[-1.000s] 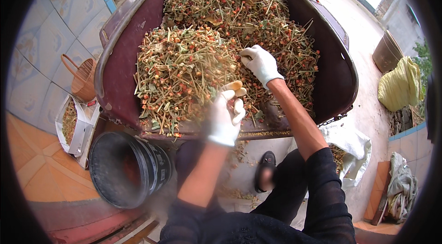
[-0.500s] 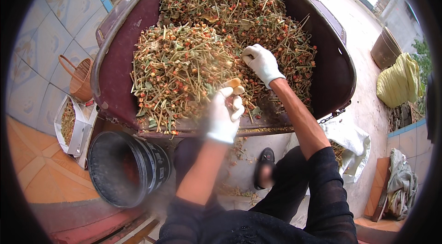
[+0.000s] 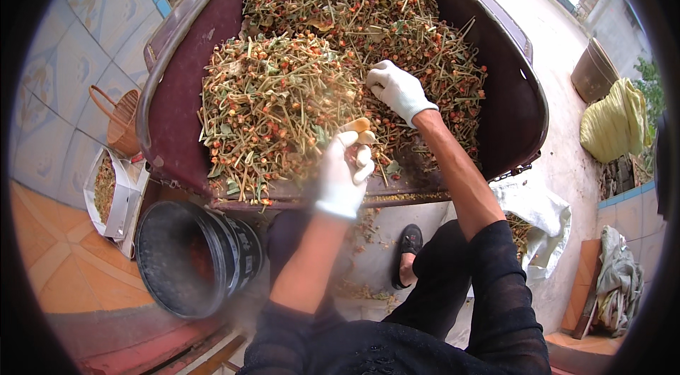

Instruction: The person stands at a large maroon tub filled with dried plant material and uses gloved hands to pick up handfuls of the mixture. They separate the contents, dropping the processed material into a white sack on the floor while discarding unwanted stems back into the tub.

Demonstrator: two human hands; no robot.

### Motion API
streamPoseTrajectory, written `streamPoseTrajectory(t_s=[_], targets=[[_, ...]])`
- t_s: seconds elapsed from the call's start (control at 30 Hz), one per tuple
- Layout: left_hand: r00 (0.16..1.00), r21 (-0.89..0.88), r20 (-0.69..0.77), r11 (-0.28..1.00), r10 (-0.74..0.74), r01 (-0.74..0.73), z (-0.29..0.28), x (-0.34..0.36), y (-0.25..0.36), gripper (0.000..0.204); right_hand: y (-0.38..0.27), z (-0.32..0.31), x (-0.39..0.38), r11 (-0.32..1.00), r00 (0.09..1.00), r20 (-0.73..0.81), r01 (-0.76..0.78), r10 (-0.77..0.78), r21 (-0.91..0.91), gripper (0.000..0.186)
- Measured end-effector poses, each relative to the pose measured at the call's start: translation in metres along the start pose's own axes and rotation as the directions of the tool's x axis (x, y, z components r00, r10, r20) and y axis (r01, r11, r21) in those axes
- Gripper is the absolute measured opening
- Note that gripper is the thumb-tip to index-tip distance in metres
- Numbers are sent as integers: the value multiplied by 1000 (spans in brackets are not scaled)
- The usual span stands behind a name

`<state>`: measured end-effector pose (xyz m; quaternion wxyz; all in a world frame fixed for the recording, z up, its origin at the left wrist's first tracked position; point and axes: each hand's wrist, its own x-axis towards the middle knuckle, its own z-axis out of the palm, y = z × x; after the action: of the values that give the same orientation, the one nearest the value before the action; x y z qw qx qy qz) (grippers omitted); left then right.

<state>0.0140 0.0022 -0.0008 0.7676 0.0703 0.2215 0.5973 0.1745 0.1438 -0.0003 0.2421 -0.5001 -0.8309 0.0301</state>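
Mid-frame, the left hand (image 3: 343,175) curls loosely, the right hand (image 3: 400,93) bends over the stalks (image 3: 273,109), slightly higher than before; whether either grips anything I cannot tell.

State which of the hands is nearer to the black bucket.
Left. The left hand is forward of the bucket and to its right; the right hand is farther right and forward, at the heap.
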Motion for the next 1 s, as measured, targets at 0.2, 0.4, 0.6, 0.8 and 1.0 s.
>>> streamPoseTrajectory(t_s=[0.2, 0.4, 0.6, 0.8, 1.0], targets=[[998, 26, -55, 999, 29, -27, -2, 2, -2, 21, 1, -10, -12, 986, 994, 36, -108, 104, 130, 14], [1000, -7, -17, 1000, 24, -24, -1, 1, -4, 20, -1, -1, -2, 1000, 1000, -8, -14, 14, 17, 16], [999, -11, -30, 1000, 21, -21, 4, -2, -1, 20, -5, -2, 4, 999, 992, 125, -30, 33, -31, 19], [999, -21, -48, 1000, 6, -7, 1, 1, -3, 19, 3, -7, -10, 991, 996, 14, -87, 86, 100, 8], [999, -7, -50, 1000, 8, -8, 1, 1, -4, 19, -7, -9, -5, 998, 999, -18, -28, 29, 62, 17]])
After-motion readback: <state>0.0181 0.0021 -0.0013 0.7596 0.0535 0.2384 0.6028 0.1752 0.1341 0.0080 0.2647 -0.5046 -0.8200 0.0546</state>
